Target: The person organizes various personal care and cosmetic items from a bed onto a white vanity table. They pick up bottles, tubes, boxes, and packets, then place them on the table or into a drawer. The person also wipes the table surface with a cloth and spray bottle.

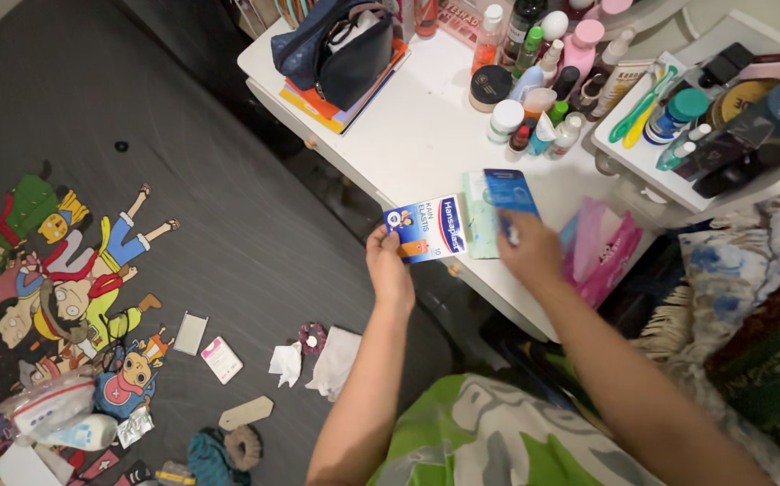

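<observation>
Landmark: white surface (426, 144).

Near: my left hand (388, 270) was at the surface's front edge, fingers pinched shut on a flat white-and-blue carton (426, 228), thin glossy card, rectangular, held just off that edge. My right hand (529, 252) was over the front edge too, fingers closed on a blue glossy packet (510, 191), with a pale green flat sachet (478, 216) touching it underneath; I couldn't tell whether I gripped the sachet or it lay on the surface. Pink crinkly plastic bag (601, 243) sat just right of that hand, on the front corner.

Progress, my read: two flat items picked up, neither put anywhere. Most of the clutter was unsorted.

Below the surface, on the dark grey floor: cartoon-print mat (57, 288), crumpled white tissues (322, 360), small cards, a clear soft pouch, a fuzzy hair tie.

Mid surface: a cluster of small bottles and jars (543, 81), hard plastic, round caps, upright and touching. Right of them a white tray (642, 162) held toothbrushes and dark tubes.

Far edge: navy bag (340, 45), soft leather-like, on a stack of flat folders.
</observation>
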